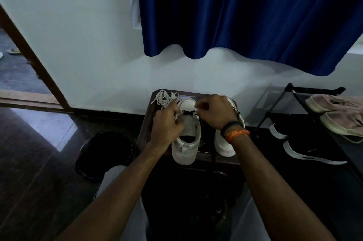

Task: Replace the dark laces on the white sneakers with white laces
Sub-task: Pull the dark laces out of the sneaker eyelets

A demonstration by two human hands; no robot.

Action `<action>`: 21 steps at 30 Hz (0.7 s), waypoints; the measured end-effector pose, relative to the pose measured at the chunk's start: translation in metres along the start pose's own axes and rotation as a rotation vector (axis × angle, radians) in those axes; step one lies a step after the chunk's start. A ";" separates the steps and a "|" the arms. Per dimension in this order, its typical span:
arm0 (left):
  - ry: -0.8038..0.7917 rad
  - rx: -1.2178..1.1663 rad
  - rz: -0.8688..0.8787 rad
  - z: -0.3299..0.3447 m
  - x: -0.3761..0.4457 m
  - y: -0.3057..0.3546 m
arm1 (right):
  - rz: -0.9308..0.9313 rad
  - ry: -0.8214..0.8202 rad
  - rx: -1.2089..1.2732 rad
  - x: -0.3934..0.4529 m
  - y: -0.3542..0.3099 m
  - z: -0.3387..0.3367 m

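Stool: held both sneakers, toes toward wall.
Hands: left hand and right hand both pinching the dark lace on the left sneaker.
White laces: piled just past the left hand.

A single wide-angle head-worn camera looks forward and steeply down along both forearms, close above the worktop set against the wall, with the blue curtain filling the upper frame.

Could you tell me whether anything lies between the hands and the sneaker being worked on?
Nothing visible does. Both the left hand and the right hand are already at the left sneaker, at the short stretch of dark lace across its front. The white laces lie coiled beyond the left hand.
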State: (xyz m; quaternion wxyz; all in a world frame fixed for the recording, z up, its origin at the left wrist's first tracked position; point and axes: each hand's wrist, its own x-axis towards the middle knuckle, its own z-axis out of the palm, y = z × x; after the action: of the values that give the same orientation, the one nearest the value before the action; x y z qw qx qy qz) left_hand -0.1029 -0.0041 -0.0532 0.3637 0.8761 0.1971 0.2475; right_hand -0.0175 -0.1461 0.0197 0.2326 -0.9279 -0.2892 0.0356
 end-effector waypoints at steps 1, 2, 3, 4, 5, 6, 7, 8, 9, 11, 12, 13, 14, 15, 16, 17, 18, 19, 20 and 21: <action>0.000 -0.004 -0.005 0.000 0.000 -0.001 | -0.025 -0.042 0.000 0.005 -0.001 0.007; -0.003 -0.009 -0.008 0.000 0.000 -0.001 | -0.051 -0.073 -0.003 0.010 -0.003 0.014; -0.007 -0.014 -0.010 0.000 0.000 -0.001 | -0.072 -0.092 -0.009 0.013 -0.005 0.020; -0.009 -0.018 -0.005 0.000 0.000 -0.001 | -0.087 -0.104 -0.019 0.016 -0.007 0.024; -0.009 -0.017 0.001 0.001 0.000 0.000 | -0.092 -0.118 -0.034 0.019 -0.008 0.027; -0.005 -0.014 0.009 0.001 0.000 0.000 | -0.093 -0.132 -0.050 0.022 -0.009 0.028; 0.001 -0.012 0.012 0.000 0.000 0.000 | -0.089 -0.149 -0.068 0.025 -0.009 0.029; 0.008 -0.014 0.012 0.000 0.000 0.000 | -0.088 -0.162 -0.089 0.027 -0.010 0.029; 0.010 -0.018 0.009 0.000 -0.001 -0.001 | -0.088 -0.171 -0.109 0.030 -0.010 0.030; 0.000 -0.035 0.009 0.001 -0.001 -0.003 | -0.085 -0.161 -0.144 0.035 -0.010 0.034; -0.010 -0.045 0.013 0.001 0.000 -0.004 | -0.084 -0.150 -0.159 0.037 -0.010 0.036; -0.020 -0.049 0.013 0.002 0.000 -0.004 | -0.084 -0.141 -0.174 0.039 -0.010 0.038; -0.026 -0.048 0.014 0.002 0.000 -0.004 | -0.082 -0.131 -0.189 0.040 -0.011 0.040; -0.028 -0.043 0.013 0.001 0.000 -0.003 | -0.078 -0.118 -0.204 0.041 -0.011 0.041; -0.025 -0.041 0.013 0.001 0.000 -0.003 | -0.085 -0.106 -0.218 0.042 -0.011 0.043; -0.021 -0.041 0.012 0.001 0.000 -0.003 | -0.099 -0.098 -0.231 0.042 -0.011 0.045; -0.012 -0.042 0.015 0.001 0.000 -0.003 | -0.116 -0.093 -0.239 0.042 -0.010 0.046; -0.004 -0.042 0.016 0.000 0.000 -0.004 | -0.127 -0.090 -0.239 0.041 -0.009 0.047; 0.005 -0.046 0.019 0.000 0.000 -0.004 | -0.129 -0.084 -0.229 0.041 -0.008 0.048; 0.015 -0.047 0.020 0.000 0.000 -0.004 | -0.121 -0.071 -0.209 0.040 -0.005 0.048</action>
State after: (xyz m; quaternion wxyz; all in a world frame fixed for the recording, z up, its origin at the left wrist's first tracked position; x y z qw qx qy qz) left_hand -0.1041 -0.0015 -0.0564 0.3804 0.8673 0.1851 0.2625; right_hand 0.0035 -0.1004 -0.0175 0.1260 -0.9261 -0.3547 0.0238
